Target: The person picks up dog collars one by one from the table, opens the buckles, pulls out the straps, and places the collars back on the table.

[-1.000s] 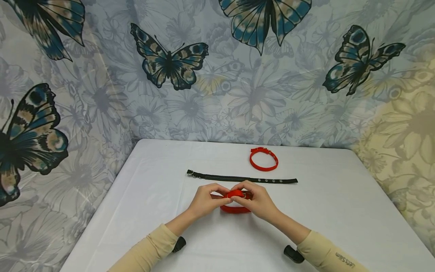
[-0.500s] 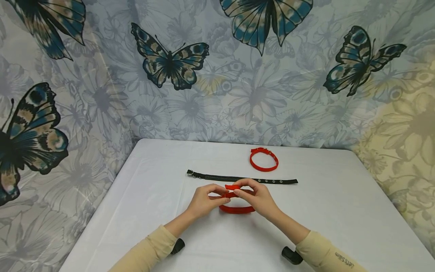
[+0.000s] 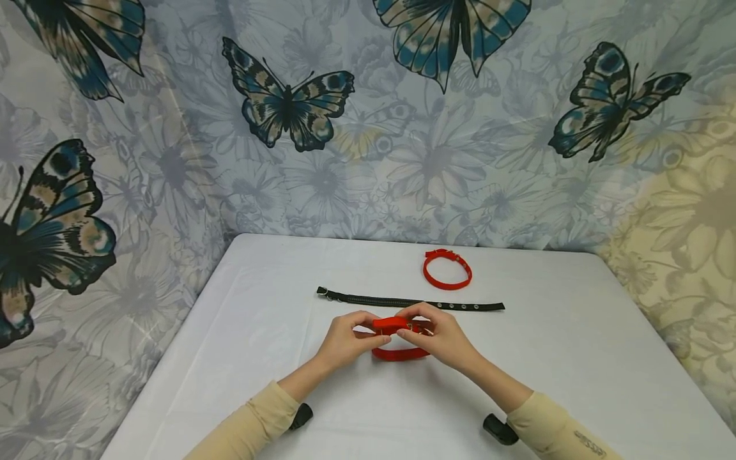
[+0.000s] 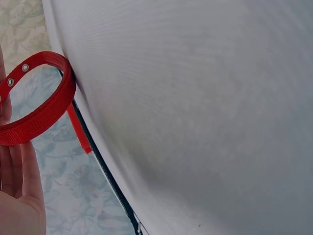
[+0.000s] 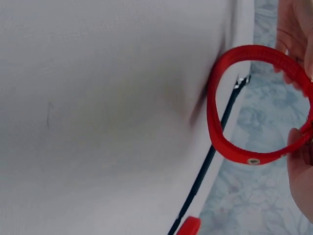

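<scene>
— What's moved in the last half second?
— At the top of the red collar [image 3: 400,354], two red strips showed one above the other at the fingertips; now one broad red piece spans there, with the metal buckle [image 3: 411,327] in view beside it.
— Where's the collar?
— Between both hands, near the middle of the white-covered surface [image 3: 230,332], its loop bowed toward the person. I can't tell whether it touches down.
— And the grip?
— The left hand [image 3: 345,338] pinches its left side; the right hand [image 3: 448,342] pinches it near the buckle.
— Beyond that?
— A black strap [image 3: 397,302] lies stretched out just past the fingers, eyelets toward its right end. Farther back, a second red collar [image 3: 447,285] rests as a ring.
— The room?
— A floral backdrop [image 3: 356,204] with big blue-and-tan butterflies, yellowish at the right.
</scene>
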`<state>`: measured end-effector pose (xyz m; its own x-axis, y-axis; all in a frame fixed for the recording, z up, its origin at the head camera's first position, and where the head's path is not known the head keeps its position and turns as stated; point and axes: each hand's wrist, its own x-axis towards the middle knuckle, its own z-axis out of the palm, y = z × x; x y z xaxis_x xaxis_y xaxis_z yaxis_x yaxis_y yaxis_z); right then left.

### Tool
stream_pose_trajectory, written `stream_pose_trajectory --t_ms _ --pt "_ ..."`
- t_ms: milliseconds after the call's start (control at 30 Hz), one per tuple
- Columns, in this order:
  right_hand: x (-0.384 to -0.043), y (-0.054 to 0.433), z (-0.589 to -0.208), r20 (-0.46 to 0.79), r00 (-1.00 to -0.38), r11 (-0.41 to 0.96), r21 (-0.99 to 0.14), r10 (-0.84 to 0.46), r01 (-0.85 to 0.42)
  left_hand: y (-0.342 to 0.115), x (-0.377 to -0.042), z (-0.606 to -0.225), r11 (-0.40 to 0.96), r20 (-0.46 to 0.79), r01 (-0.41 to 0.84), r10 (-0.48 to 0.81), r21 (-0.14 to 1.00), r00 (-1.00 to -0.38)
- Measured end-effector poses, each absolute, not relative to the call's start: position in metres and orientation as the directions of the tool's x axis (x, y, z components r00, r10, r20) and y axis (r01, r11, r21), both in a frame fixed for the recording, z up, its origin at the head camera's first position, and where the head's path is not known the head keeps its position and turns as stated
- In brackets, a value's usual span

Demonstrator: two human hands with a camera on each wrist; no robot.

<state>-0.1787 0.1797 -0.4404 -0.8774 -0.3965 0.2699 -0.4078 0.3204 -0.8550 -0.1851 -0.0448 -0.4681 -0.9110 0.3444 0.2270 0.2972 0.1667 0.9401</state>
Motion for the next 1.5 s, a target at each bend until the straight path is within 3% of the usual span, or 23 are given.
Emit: stream_pose_trajectory --t_ms 567,833,1100,1267,1500 --pt "-0.177 0.186 -0.437 0.285 -0.888 0.354 -0.839 -0.362 -0.413 -0.044 -0.183 -0.464 0.156 0.259 0.323 0.330 0.934 -0.908" --pt "-0.174 0.183 -0.438 0.305 -0.893 0.334 -0.847 -0.332 -0.413 -0.034 -0.179 -0.447 0.135 0.369 0.419 0.290 0.898 -0.883" --pt "-0.172 0.180 -0.439 0.303 -0.893 0.314 -0.858 -0.332 -0.407 -0.031 -0.189 -0.464 0.102 0.357 0.405 0.313 0.909 -0.880" --pt "-0.171 0.178 -0.441 0.309 -0.892 0.322 -0.851 -0.331 -0.414 -0.028 -0.190 -0.467 0.163 0.367 0.433 0.322 0.887 -0.873" --pt "-0.161 0.171 -0.421 0.313 -0.890 0.315 -0.852 -0.331 -0.417 -0.026 -0.176 -0.436 0.194 0.338 0.418 0.342 0.888 -0.877"
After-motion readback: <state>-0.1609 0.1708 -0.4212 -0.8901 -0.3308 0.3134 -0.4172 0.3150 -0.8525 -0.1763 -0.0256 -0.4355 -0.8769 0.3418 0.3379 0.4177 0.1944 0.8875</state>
